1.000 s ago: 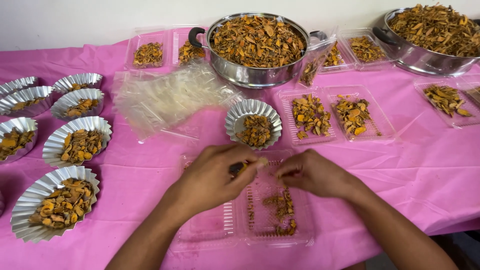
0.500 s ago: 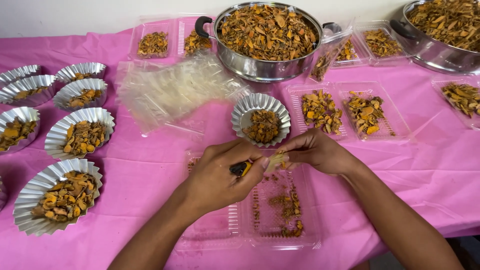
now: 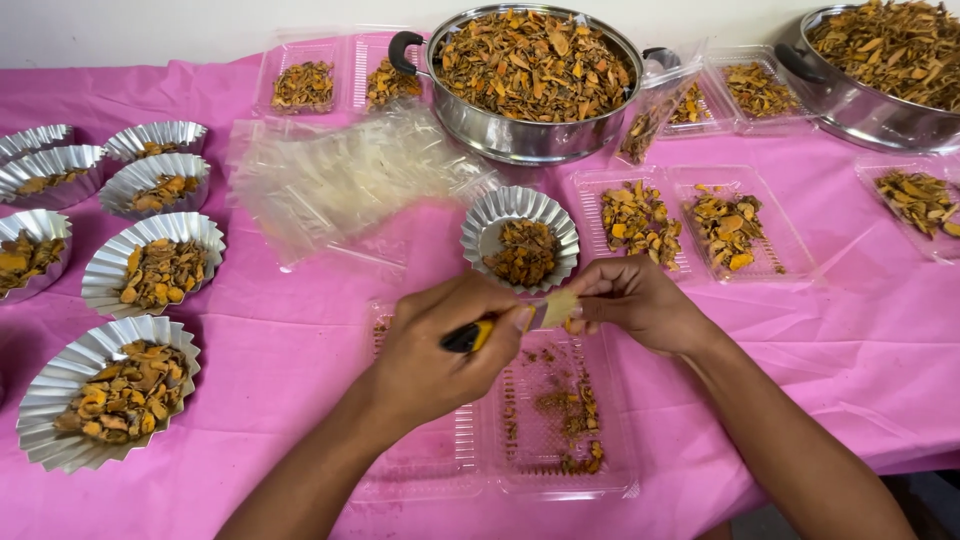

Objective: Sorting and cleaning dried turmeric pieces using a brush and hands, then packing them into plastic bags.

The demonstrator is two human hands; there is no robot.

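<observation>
While both hands meet over the open tray, the scene reads as follows.

Left hand: left hand (image 3: 440,345) is closed around a small knife (image 3: 470,335) with a black and yellow handle, its blade touching the pale piece.
Right hand: right hand (image 3: 640,300) pinches a thin, pale yellow slice (image 3: 558,308) between fingertips.
Tray below: clear plastic hinged tray (image 3: 610,470), ribbed floor, holds a thin scatter of orange-brown chips directly under the hands.
Foil cup: crimped, shiny foil cup (image 3: 520,240), partly filled with dried chips, just beyond the hands.
Bags: heap of thin, crinkled clear bags (image 3: 340,180) lies behind it to the left.
Pots: steel pot (image 3: 530,80) with black handle, heaped with dry, curled brown pieces; second pot (image 3: 880,70) at far right.
Left row: more filled foil cups (image 3: 110,390) along the left edge.
Cloth: pink tablecloth (image 3: 280,330), smooth, lightly creased.
</observation>
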